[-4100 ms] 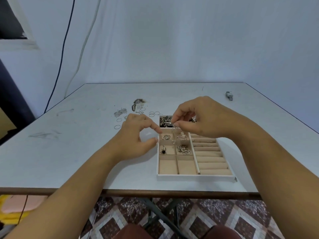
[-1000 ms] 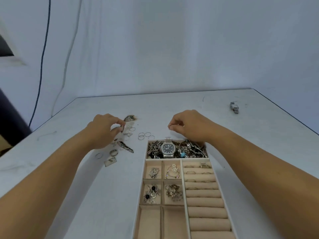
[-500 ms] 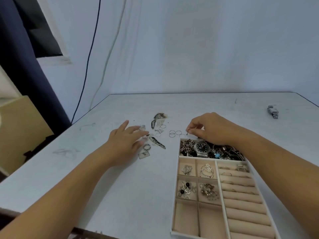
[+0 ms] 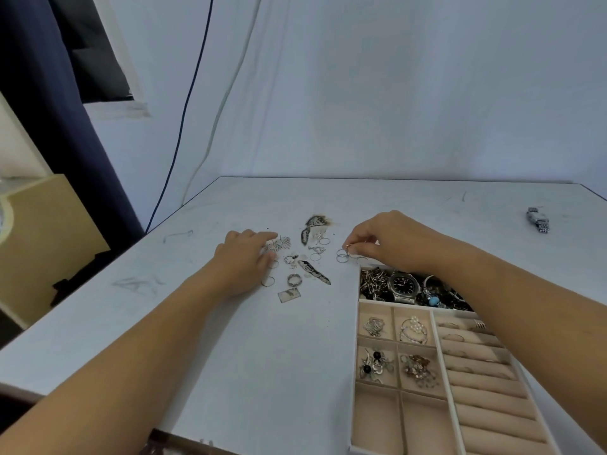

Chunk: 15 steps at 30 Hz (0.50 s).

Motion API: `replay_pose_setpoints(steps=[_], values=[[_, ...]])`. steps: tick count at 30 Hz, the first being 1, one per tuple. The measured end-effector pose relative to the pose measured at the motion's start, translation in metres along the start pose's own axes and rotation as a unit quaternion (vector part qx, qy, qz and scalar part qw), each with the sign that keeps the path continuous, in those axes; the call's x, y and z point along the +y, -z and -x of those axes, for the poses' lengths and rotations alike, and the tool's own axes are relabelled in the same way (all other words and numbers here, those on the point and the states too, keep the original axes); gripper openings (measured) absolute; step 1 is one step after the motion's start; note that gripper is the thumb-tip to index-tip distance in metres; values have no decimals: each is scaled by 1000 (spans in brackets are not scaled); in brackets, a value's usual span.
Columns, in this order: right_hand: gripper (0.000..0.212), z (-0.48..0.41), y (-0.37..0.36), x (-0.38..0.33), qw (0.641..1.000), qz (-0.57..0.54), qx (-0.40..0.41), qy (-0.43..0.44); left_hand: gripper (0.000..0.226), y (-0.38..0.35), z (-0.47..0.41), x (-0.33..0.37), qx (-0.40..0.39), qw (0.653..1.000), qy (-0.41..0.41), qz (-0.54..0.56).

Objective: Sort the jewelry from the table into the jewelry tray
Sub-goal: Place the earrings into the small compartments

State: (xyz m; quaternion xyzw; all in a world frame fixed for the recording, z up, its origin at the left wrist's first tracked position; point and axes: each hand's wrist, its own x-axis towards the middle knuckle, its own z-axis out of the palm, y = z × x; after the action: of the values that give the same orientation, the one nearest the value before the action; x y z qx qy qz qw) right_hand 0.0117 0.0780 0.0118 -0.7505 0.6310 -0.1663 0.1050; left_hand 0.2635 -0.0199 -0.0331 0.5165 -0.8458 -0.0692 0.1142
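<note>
Right grip [image 4: 391,241] pinches one thin silver ring [image 4: 347,247]; left grip [image 4: 241,261] rests wide and flat. One beige white-rimmed jewelry tray [image 4: 374,418] lies lengthwise — pointing away.

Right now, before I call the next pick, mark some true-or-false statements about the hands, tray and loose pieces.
1. The right hand pinches a small ring beyond the jewelry tray's far edge. True.
2. The wristwatch lies on the bare table. False: the wristwatch sits in the tray's far compartment.
3. The left hand rests on the table among loose pieces. True.
4. The tray's two nearest small compartments are full. False: both compartments are empty.
</note>
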Motion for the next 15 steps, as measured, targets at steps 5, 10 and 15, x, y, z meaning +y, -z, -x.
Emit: replay_pose_setpoints(steps=[5, 10, 15], values=[[21, -5, -2, 7, 1000, -2, -1, -12, 31, -2, -22, 23, 64, 995, -68, 26], [19, -9, -3, 13, 1000, -5, -4, -23, 25, -10, -41, 48, 18, 992, -121, 20], [20, -5, -3, 17, 1000, -10, -3, -22, 16, -8, -48, 53, -1, 993, -94, 66]])
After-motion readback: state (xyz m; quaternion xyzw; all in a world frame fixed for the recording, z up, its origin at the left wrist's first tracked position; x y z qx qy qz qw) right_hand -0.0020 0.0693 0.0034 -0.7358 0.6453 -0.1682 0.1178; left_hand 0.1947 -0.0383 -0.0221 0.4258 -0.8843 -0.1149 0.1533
